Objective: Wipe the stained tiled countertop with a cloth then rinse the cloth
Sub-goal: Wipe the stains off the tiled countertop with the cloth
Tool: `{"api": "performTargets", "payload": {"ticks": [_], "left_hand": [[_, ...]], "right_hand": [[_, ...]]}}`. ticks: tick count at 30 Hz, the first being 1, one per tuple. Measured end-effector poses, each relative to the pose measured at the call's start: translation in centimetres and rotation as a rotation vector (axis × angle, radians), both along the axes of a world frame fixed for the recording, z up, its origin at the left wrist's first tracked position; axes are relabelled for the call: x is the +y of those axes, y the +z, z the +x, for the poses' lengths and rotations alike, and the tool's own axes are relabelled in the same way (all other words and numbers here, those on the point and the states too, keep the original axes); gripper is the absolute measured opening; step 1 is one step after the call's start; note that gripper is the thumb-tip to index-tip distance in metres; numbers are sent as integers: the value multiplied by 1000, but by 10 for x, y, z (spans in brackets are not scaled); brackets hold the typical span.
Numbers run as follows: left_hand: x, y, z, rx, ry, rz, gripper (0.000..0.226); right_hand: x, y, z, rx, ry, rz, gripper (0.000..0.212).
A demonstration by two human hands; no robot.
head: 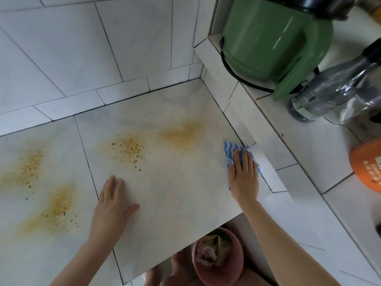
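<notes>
- Blue-and-white wavy-striped cloth (232, 151) lay at the right edge of the tiled countertop (175, 193), against the raised ledge (268, 162), its visible length running away from the person.
- Right hand (244, 179) pressed it flat, fingers straight, hiding most of it.
- Left hand (112, 203) rested flat, holding nothing, beside orange stains (128, 149).

Single feed for me, head-mounted and wide-angle, so the tile joints (87, 159) bow toward the frame edges. It faces forward and steeply down onto the countertop (165, 182) from close above. Both forearms come in from the bottom edge, with the left hand (114, 205) and right hand (244, 178) in the lower middle. The tiled wall (82, 48) fills the top left. A raised ledge (299, 151) runs down the right, its green appliance (274, 42) cropped at the top. Past the counter's near edge I see down to a pink bin (218, 254).
</notes>
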State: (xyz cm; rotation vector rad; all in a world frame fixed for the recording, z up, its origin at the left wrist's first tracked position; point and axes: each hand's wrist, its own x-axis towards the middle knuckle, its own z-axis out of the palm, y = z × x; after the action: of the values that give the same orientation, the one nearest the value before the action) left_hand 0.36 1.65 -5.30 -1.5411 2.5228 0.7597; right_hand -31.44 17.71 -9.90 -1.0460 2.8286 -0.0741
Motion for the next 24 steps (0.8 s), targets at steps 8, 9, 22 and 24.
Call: {"api": "performTargets", "payload": {"ticks": [8,9,22,24], "left_hand": [[-9,2,4,73,-2,-60,49],[-10,1,5,75,-9,-71,47],[-9,-7,7,70,-7,-80,57],[-9,-8,7,70,-7,-84,57]], "right_hand": [[-65,-2,83,-53,55,-144,53],[-66,-1,103,-66,111,-157,53],[-28,-3,15,-12,137,9,57],[-41,-5,-11,-17,45,58,67]]}}
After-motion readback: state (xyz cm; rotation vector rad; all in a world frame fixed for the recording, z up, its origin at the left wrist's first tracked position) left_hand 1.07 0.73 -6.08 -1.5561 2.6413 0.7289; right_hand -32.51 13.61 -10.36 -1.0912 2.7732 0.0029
